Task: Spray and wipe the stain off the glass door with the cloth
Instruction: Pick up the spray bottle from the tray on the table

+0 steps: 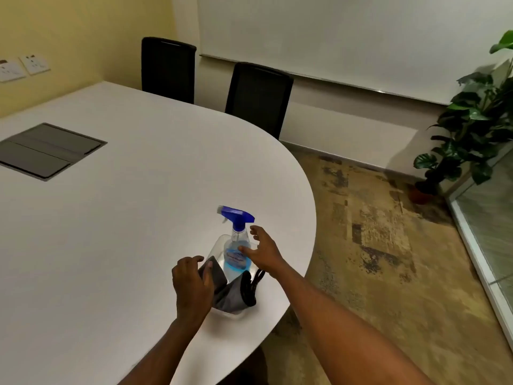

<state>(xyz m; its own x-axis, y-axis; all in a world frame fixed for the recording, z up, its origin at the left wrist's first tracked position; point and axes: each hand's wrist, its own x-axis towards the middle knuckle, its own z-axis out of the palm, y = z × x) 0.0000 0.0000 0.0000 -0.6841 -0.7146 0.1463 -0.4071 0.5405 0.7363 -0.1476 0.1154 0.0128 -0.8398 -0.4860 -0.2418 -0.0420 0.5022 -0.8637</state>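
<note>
A clear spray bottle (235, 245) with a blue trigger head and blue liquid stands in a clear plastic tub (215, 247) near the table's right edge. Folded grey cloths (231, 297) lie in the same tub in front of the bottle. My right hand (262, 251) is beside the bottle on its right, fingers spread, thumb touching the label. My left hand (191, 284) curls over the tub's left side with its fingers closed on a dark grey cloth (216, 273). The glass door (488, 232) shows at the far right edge.
The white oval table (125, 218) has a grey cable hatch (47, 150) at left. Two black chairs (258, 95) stand behind it. A potted plant (469, 129) is in the right corner on patterned carpet.
</note>
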